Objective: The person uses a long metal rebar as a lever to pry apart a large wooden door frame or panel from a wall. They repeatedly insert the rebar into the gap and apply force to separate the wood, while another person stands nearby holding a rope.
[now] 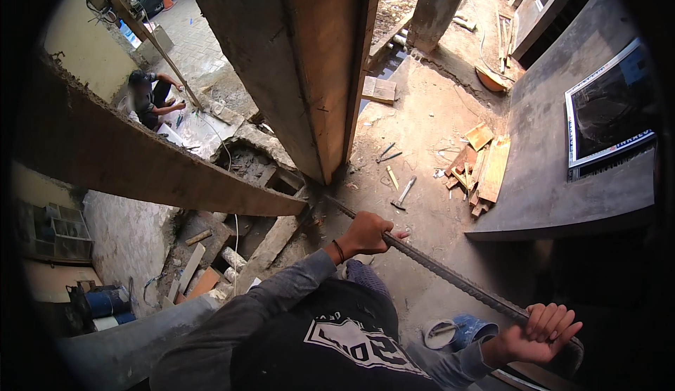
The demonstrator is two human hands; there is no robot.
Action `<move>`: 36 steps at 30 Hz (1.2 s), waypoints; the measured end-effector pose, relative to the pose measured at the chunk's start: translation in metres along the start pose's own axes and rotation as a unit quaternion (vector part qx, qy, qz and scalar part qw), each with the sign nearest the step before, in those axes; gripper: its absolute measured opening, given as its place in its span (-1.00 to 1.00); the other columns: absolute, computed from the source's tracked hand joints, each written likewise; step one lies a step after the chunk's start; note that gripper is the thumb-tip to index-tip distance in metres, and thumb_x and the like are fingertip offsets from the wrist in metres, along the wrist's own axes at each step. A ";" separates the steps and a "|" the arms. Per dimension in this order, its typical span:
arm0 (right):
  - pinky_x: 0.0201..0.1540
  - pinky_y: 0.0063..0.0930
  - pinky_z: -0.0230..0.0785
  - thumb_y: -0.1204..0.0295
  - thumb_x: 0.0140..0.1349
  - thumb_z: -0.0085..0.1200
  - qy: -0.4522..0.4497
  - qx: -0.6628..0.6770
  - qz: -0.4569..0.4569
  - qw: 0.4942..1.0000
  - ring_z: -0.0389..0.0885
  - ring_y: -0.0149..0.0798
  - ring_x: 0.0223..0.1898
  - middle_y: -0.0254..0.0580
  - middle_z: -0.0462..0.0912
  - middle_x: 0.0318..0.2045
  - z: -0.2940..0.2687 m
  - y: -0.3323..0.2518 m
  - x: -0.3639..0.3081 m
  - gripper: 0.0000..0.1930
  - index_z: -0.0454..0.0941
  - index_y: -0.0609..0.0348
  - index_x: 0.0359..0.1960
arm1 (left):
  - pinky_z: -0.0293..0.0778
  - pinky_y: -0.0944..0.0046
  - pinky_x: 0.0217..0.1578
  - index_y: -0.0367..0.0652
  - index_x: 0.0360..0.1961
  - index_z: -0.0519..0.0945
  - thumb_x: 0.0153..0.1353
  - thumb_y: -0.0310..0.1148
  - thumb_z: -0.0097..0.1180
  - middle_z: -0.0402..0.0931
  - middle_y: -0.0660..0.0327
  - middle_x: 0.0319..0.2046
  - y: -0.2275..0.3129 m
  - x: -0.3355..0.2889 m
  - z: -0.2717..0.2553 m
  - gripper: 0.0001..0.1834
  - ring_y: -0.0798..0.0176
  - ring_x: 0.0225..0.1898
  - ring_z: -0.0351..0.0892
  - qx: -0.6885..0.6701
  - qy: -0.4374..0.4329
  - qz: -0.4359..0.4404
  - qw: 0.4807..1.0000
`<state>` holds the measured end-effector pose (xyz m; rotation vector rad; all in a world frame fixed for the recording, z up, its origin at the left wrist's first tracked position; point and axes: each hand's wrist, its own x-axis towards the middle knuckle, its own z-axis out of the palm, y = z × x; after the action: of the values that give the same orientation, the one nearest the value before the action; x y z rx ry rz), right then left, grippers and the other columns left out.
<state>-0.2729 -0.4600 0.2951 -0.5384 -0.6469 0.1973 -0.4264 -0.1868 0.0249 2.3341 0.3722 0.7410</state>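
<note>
A long ribbed steel bar (450, 276) runs slantwise in front of me, its far tip close to the foot of a tall column (281, 53). Whether the tip touches the column cannot be made out. Around the bar's middle my left hand (366, 233) is closed, with a dark band at the wrist. My right hand (540, 332) grips it near its near end, which appears to bend at the lower right. One side of the column is covered by a brown wooden board (327, 46).
Pliers (388, 153), a yellow-handled tool (392, 178) and a hammer (404, 194) lie on the ground. Stacked wood offcuts (481, 166) lie right, a blue bucket (472, 329) near my right forearm. Left are a low wall (140, 155), a broken pit (249, 159) and a seated person (151, 99).
</note>
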 end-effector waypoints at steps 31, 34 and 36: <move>-0.69 -0.57 -0.05 0.31 0.63 -0.20 0.169 -0.152 -0.064 0.972 -0.01 -0.48 -0.77 -0.40 0.15 -0.71 0.052 0.063 -0.096 -0.55 0.19 0.00 -0.57 | 0.45 -0.14 -0.45 -0.16 -0.65 0.60 0.25 -0.02 0.29 0.47 -0.06 -0.69 -0.081 -0.019 -0.032 -0.52 -0.26 -0.52 0.58 -0.076 -0.244 0.023 0.966; -0.68 -0.52 -0.01 0.32 0.59 -0.14 0.205 -0.138 -0.025 0.969 0.04 -0.46 -0.75 -0.38 0.18 -0.70 0.027 0.109 -0.113 -0.57 0.18 0.00 -0.56 | 0.47 -0.16 -0.42 -0.17 -0.63 0.60 0.20 0.02 0.33 0.49 -0.07 -0.67 -0.115 -0.046 0.009 -0.52 -0.27 -0.50 0.60 -0.135 -0.328 0.003 0.935; -0.67 -0.51 0.01 0.32 0.57 -0.11 0.196 -0.188 0.013 0.962 0.06 -0.44 -0.73 -0.36 0.19 -0.70 0.001 0.146 -0.126 -0.58 0.17 0.00 -0.56 | 0.47 -0.16 -0.42 -0.17 -0.62 0.61 0.13 -0.02 0.35 0.50 -0.08 -0.66 -0.139 -0.066 0.046 -0.56 -0.27 -0.49 0.61 -0.144 -0.357 -0.026 0.922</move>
<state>-0.3736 -0.3785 0.1521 -0.9252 -0.2883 -0.0131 -0.4617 -0.1349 -0.1227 2.1204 -0.0067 -0.1108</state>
